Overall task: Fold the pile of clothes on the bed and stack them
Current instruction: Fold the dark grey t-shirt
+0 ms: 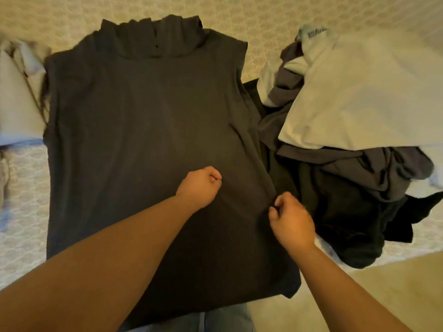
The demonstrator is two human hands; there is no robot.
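A dark grey shirt (143,130) lies spread flat on the bed, collar at the far end and hem toward me. My left hand (200,185) sits on the shirt's lower middle with its fingers curled, thumb and forefinger pinching the fabric. My right hand (291,220) pinches the shirt's right edge, a little nearer to me. To the right lies the unfolded pile (347,144), with a white garment on top of grey and black ones.
Light-coloured clothes (16,97) lie at the left edge, touching the shirt's left side. The patterned cream bedspread (263,22) shows beyond the collar. The bed's near edge and pale floor (395,279) are at the lower right.
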